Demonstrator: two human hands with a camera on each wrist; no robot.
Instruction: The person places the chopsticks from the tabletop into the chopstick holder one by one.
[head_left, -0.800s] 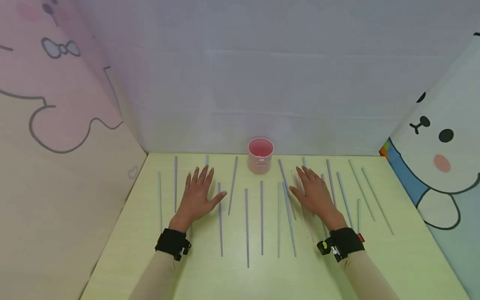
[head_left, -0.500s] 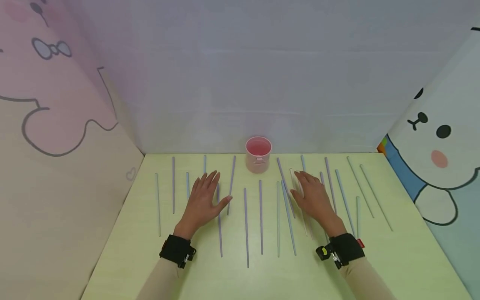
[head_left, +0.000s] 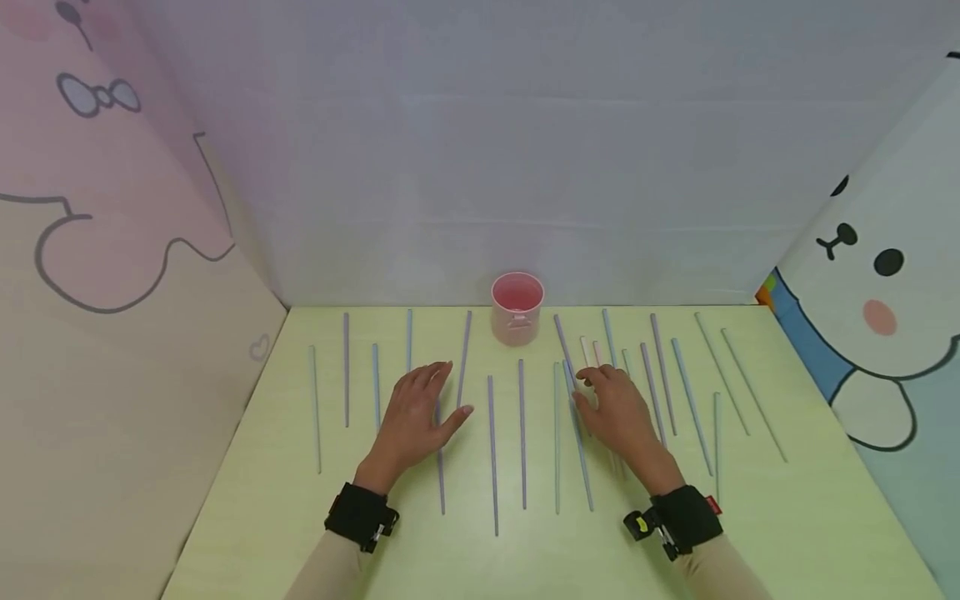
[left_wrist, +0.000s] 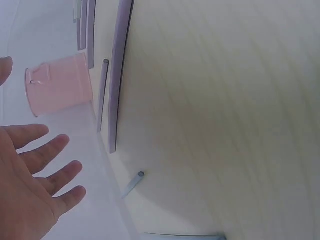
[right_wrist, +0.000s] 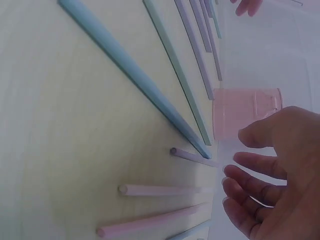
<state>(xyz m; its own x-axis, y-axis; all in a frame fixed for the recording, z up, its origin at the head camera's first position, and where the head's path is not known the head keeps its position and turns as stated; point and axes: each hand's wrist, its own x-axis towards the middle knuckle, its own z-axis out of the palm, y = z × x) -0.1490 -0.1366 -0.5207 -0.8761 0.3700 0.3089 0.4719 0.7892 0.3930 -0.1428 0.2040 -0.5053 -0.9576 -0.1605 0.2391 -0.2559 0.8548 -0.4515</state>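
Note:
My left hand (head_left: pixel 411 421) is held over the left part of the table, fingers loosely spread and holding nothing. Beneath it runs a purple straw (head_left: pixel 441 479), partly hidden by the hand. My right hand (head_left: pixel 618 415) hovers over a group of straws right of centre, its fingers relaxed and slightly bent, with nothing between them. Close by its thumb lies a blue straw (head_left: pixel 584 475) that crosses a purple straw (head_left: pixel 564 337). A white straw (head_left: pixel 585 350) and a pink straw (right_wrist: pixel 150 221) pass under the right hand. Daylight shows between both hands and the tabletop in the wrist views.
A pink cup (head_left: pixel 516 327) with a small handle stands at the table's back edge, near the middle. Several more straws, such as a green straw (head_left: pixel 753 396), lie spread across the table (head_left: pixel 570 567). Cloth-covered walls (head_left: pixel 480 167) enclose the back and sides.
Both hands have drawn back a little toward the person, and the left has also shifted right. The fingers have bent slightly from their straighter spread. The straws and cup lie as before.

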